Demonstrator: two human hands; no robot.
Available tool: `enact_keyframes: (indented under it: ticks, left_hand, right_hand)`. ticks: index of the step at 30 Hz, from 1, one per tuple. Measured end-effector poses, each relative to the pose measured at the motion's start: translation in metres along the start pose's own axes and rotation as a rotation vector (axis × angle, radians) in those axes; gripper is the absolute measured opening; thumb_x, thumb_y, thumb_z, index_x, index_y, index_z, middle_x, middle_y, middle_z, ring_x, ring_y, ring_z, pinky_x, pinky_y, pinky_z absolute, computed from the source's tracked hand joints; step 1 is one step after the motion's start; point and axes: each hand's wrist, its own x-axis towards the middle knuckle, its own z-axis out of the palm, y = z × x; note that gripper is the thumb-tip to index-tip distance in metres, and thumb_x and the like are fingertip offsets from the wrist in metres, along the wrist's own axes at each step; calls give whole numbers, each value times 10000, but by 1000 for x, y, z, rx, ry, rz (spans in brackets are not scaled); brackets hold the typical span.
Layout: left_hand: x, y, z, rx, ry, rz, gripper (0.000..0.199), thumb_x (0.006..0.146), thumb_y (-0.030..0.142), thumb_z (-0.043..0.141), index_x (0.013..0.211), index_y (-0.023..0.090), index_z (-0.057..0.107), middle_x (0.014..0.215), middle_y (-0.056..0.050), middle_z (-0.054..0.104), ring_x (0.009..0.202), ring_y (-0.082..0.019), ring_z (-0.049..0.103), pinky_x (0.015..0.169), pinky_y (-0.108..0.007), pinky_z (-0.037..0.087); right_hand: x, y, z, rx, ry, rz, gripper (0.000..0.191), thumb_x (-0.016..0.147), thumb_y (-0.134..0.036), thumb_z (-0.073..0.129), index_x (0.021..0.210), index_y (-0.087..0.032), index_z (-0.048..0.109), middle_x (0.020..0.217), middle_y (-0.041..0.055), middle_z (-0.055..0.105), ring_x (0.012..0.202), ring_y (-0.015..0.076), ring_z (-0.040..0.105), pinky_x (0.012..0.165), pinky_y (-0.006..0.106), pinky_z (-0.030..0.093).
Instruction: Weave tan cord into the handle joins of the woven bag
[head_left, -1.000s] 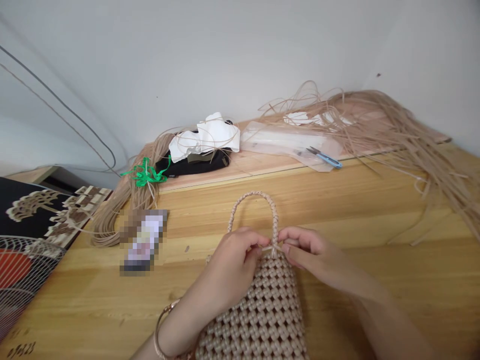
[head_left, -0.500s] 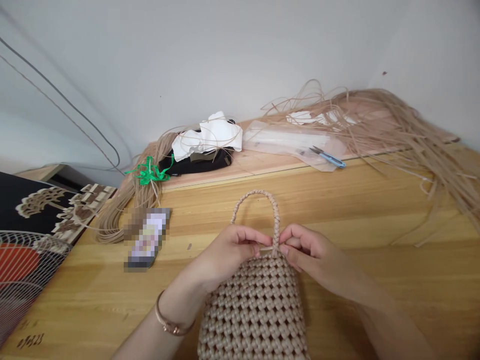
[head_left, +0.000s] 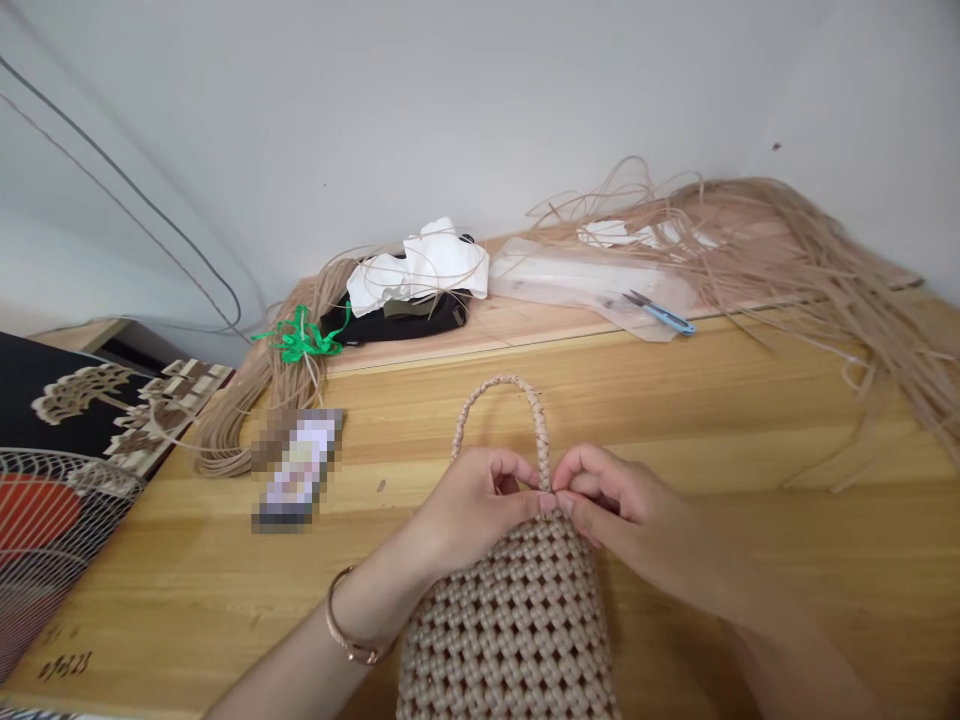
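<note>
Pinching at the foot of the braided handle (head_left: 501, 415), your left hand (head_left: 480, 505) and right hand (head_left: 611, 505) meet fingertip to fingertip, each nipping the strand end there. Pull unevenly and you may slacken that knot or skew the handle. The woven bag (head_left: 517, 620) lies flat on the bench (head_left: 750, 420), long axis running away from you, handle toward the wall.

A wooden worktop (head_left: 750, 420) is carrying a woven bag (head_left: 517, 620), a blurred flat item (head_left: 298, 467), possibly a phone, and coiled strands (head_left: 247, 420). On its raised back board are lying snips (head_left: 661, 314), a plastic sleeve (head_left: 577, 280), loose strands (head_left: 810, 260) and white paper (head_left: 420, 265).
</note>
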Motion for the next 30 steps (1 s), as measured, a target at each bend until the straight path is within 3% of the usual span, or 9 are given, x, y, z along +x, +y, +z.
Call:
enact_keyframes:
  ticks: [4, 8, 12, 22, 25, 30]
  left_hand:
    - [-3, -4, 0, -3, -42, 29, 256, 645, 360, 693, 709, 144, 571, 576, 48, 457, 553, -92, 371, 538, -241, 274]
    - [-5, -5, 4, -25, -46, 47, 256, 661, 371, 667, 711, 149, 550, 605, 43, 463, 578, -98, 380, 562, -248, 290]
    - [-7, -5, 7, -33, -45, 68, 258, 668, 372, 663, 705, 148, 541, 610, 45, 459, 582, -97, 373, 558, -248, 282]
    - [-11, -4, 5, 55, -67, 139, 195, 738, 330, 599, 685, 154, 534, 577, 59, 415, 562, -91, 344, 530, -241, 267]
    - [-10, -6, 6, 65, -62, 140, 202, 735, 339, 596, 682, 157, 526, 579, 56, 406, 566, -96, 343, 530, -246, 265]
    - [-7, -12, 8, 46, -53, 149, 176, 745, 323, 566, 698, 165, 503, 607, 53, 402, 575, -96, 337, 541, -249, 272]
  right_hand:
    - [0, -10, 0, -131, 36, 44, 120, 886, -257, 404, 956, -222, 495, 688, -37, 586, 620, 141, 504, 560, 257, 345]
    - [-1, -22, 0, -302, 54, 78, 179, 851, -203, 415, 721, -199, 539, 644, -2, 582, 587, 160, 499, 541, 285, 302]
    - [-5, -27, 0, -402, 72, 114, 193, 839, -188, 415, 663, -201, 493, 590, -9, 522, 546, 154, 455, 514, 283, 263]
    - [-8, -14, -18, -312, -87, 60, 256, 908, -321, 374, 793, -234, 586, 693, -32, 594, 637, 134, 526, 565, 260, 356]
    - [-8, -12, -18, -310, -75, 75, 228, 898, -326, 399, 822, -232, 592, 714, -22, 615, 643, 138, 532, 563, 261, 353]
    - [-7, -15, -12, -308, -24, 145, 145, 832, -292, 470, 729, -206, 526, 560, -46, 505, 511, 114, 414, 466, 248, 270]
